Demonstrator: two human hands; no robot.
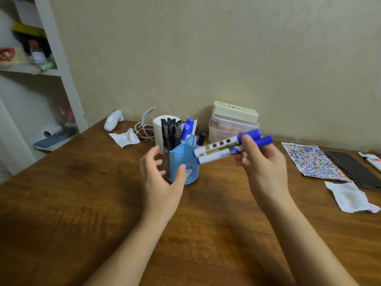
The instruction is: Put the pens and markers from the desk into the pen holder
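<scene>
Steadying the pen holder (pixel 183 162) on the worktop (pixel 82 203), the left hand (pixel 162 178) cups it loosely, its grip released. The right hand (pixel 261 162) grasps two blue markers (pixel 224 149) beside the rim, tilted for insertion.

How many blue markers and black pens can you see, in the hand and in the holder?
Blue-capped markers in the right hand: 2
Blue-capped markers in the pen holder: 2
Black pens in the holder: about 5, tightly bunched
Total: about 9
</scene>
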